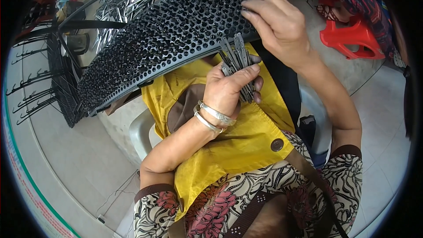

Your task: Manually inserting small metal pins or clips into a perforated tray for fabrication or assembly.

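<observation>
A bundle of thin grey metal strips with small holes near their ends point(240, 55) is gripped in my left hand point(224, 86), the thumb closed across it. This hand rests over the yellow apron point(260, 128), just in front of a long black board point(176, 57) covered in rows of round holes. Many holes have small dark upright pieces in them, too dense to tell apart. At the board's right end my right hand point(280, 28) is closed in a pinch, fingertips close above the holes. Anything between those fingertips is too small to make out.
Behind the board lies a heap of loose silvery metal strips point(128, 0). A rack with dark wire hooks point(35, 79) stands at the left, beside a small metal tin point(77, 43). A red plastic stool point(350, 39) is at the far right, with a patterned cloth point(363, 4) near it.
</observation>
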The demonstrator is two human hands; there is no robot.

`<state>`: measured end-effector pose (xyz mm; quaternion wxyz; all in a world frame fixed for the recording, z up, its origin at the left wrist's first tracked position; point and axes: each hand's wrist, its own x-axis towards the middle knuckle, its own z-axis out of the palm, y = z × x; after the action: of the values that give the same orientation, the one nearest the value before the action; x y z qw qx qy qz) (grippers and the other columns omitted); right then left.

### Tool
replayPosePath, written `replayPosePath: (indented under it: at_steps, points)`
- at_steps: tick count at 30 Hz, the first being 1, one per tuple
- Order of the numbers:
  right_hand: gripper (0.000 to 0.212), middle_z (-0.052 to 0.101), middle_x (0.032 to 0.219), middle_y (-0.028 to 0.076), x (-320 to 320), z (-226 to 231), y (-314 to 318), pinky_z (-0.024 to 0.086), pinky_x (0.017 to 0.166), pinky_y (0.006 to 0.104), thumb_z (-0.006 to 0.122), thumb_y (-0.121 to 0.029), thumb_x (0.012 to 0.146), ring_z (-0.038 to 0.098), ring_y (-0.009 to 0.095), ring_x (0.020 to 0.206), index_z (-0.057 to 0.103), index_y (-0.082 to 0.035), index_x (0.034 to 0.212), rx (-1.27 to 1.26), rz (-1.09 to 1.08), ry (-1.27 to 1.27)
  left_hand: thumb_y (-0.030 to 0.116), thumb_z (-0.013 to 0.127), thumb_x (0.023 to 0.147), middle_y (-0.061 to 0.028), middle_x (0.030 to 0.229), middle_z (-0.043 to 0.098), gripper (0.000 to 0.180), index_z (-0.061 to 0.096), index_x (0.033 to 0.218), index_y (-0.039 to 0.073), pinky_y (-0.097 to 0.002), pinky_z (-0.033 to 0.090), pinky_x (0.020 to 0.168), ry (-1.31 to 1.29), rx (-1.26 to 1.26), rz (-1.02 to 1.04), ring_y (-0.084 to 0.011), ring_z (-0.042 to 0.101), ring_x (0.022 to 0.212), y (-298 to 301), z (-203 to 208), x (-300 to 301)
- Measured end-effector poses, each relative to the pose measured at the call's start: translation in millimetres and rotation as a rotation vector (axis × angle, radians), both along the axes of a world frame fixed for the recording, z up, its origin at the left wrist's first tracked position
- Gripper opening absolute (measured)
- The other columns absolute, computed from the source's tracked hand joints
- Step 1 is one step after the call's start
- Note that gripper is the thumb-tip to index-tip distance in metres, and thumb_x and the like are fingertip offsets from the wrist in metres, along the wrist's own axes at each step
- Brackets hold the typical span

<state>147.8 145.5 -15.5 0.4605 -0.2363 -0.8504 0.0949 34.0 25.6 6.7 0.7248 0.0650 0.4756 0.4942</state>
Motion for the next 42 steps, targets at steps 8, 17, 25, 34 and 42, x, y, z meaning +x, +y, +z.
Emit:
replayPosePath:
  at_steps: [8,17,25,34,42]
  points:
    - [0.009,0.058,0.065,-0.001,22,18,-24,0.040,0.049,0.0155,0.060,-0.004,0.079,0.050,0.002,0.055,0.061,0.001,0.085,-1.166,0.232,0.054,0.004,0.057,0.081,-0.0048,0.072,0.056,0.010,0.056,0.089,0.000,-0.0250,0.045,0.041,-0.035,0.045,-0.074,-0.0144,0.055,0.056,2,2,2]
    - [0.009,0.059,0.065,0.000,20,12,-45,0.040,0.048,0.0154,0.060,-0.003,0.079,0.050,0.002,0.054,0.061,0.001,0.086,-1.167,0.084,0.309,0.007,0.055,0.082,-0.0079,0.069,0.058,0.007,0.054,0.085,0.001,-0.0250,0.044,0.039,0.047,0.021,0.004,-0.0154,0.055,0.053,4,-3,4]
    - [0.008,0.059,0.067,0.001,22,11,-51,0.041,0.049,0.0153,0.061,-0.001,0.078,0.051,0.002,0.055,0.061,0.003,0.085,-1.274,0.014,0.287,0.005,0.053,0.082,-0.0099,0.070,0.058,0.006,0.052,0.085,0.001,-0.0257,0.043,0.039,0.082,-0.015,-0.010,-0.0160,0.055,0.053,2,-5,4]
    - [0.010,0.058,0.069,0.000,28,10,-46,0.040,0.051,0.0157,0.061,-0.001,0.079,0.050,0.003,0.058,0.060,0.003,0.088,-1.063,-0.065,0.345,0.002,0.052,0.082,-0.0121,0.074,0.060,0.006,0.051,0.087,0.000,-0.0256,0.043,0.039,0.087,0.008,0.022,-0.0170,0.056,0.055,4,-1,2]
    - [0.014,0.060,0.074,0.000,23,15,-4,0.042,0.058,0.0161,0.063,-0.002,0.077,0.052,0.004,0.064,0.061,0.002,0.090,-0.449,-0.311,0.278,0.003,0.053,0.082,-0.0130,0.074,0.059,0.005,0.049,0.085,0.001,-0.0258,0.043,0.039,0.017,0.008,0.017,-0.0182,0.056,0.055,-1,-6,4]
